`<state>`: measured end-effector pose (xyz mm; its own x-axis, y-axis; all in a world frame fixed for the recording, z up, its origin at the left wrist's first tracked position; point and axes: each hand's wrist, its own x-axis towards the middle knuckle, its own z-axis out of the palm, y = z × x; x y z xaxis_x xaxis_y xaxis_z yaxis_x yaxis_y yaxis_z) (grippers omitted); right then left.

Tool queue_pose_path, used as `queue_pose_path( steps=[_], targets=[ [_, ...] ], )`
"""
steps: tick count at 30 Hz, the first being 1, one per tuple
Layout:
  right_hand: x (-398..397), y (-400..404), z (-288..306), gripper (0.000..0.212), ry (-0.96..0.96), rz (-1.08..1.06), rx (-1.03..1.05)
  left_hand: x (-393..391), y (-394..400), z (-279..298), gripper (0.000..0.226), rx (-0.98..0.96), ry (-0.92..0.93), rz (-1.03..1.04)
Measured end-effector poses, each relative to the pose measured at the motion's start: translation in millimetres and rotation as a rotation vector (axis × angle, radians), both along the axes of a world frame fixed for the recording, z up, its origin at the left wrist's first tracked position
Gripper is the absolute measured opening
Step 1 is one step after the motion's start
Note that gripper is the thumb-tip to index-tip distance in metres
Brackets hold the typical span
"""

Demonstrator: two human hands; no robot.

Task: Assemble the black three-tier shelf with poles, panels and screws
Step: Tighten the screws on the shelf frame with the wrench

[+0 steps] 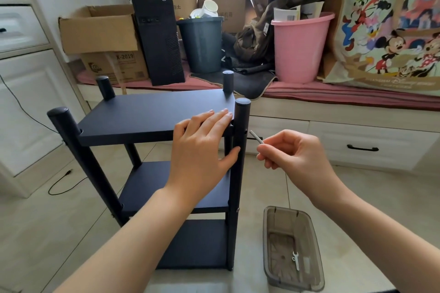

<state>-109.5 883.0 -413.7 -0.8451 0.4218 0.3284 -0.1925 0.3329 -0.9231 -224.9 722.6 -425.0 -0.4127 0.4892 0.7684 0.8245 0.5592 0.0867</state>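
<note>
Your left hand (202, 150) lies flat on the top panel (154, 114) of the upright shelf (166, 185), thumb against the front right pole (240, 140). Your right hand (292, 152) pinches a thin metal key (256, 137) beside that pole. A tray (292, 247) sits on the floor.

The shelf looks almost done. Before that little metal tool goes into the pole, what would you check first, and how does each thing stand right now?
1. Top panel steadied: ok, the left hand lies flat on it, thumb against the front right pole.
2. Tool in hand: ok, the right hand pinches a thin metal key.
3. Key at the pole: not ok, its tip is apart from the pole.
4. Screw seated in the pole's top hole: cannot tell.
5. All three panels in place: ok.
6. Spare tool at hand: ok, a small wrench lies in the clear tray.
</note>
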Motion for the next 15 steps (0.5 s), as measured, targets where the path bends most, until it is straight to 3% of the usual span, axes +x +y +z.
queue_pose_path(
  steps=[7,11,13,15],
  targets=[
    [-2.9,-2.1,-0.7,0.003,0.004,0.017,0.036,8.6,-3.2,6.9,0.053,-0.025,-0.054,-0.014],
    [-3.8,-0.7,3.2,0.004,0.027,0.009,0.02,26.7,-4.7,16.1,0.029,0.332,-0.235,-0.161],
    [-4.2,-0.4,5.4,0.004,0.031,0.003,0.021,36.1,-5.6,18.9,0.016,0.5,-0.408,-0.232],
    [-5.1,-0.4,6.7,0.005,0.029,-0.005,0.027,40.4,-4.8,18.1,0.021,0.584,-0.627,-0.235]
  ],
)
